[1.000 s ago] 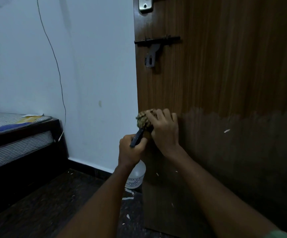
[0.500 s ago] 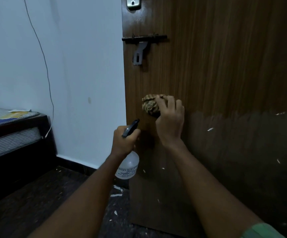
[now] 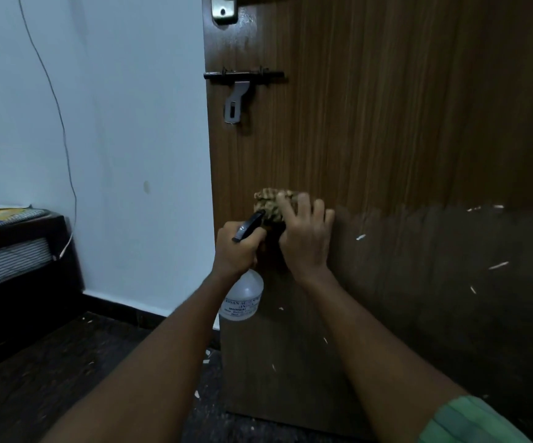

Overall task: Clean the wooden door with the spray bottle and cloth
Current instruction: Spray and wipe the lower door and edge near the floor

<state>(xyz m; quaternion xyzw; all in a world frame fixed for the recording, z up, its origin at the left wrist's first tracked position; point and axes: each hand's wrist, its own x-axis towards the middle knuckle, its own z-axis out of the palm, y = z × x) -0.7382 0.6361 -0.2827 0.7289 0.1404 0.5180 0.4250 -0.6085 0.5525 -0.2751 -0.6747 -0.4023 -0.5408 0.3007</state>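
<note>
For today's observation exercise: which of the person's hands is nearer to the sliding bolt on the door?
Right, narrowly. The right hand presses the cloth on the door, below and slightly right of the sliding bolt. The left hand, gripping the spray bottle, sits lower.

door [image 3: 386,139] grained wood; bolt [image 3: 243,75] dark metal; cloth [image 3: 270,204] woven.

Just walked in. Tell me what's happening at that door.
A person is cleaning the wooden door. The right hand presses a bunched cloth against it near the left edge, below the latch. The left hand grips a spray bottle, nozzle up beside the cloth.
</note>
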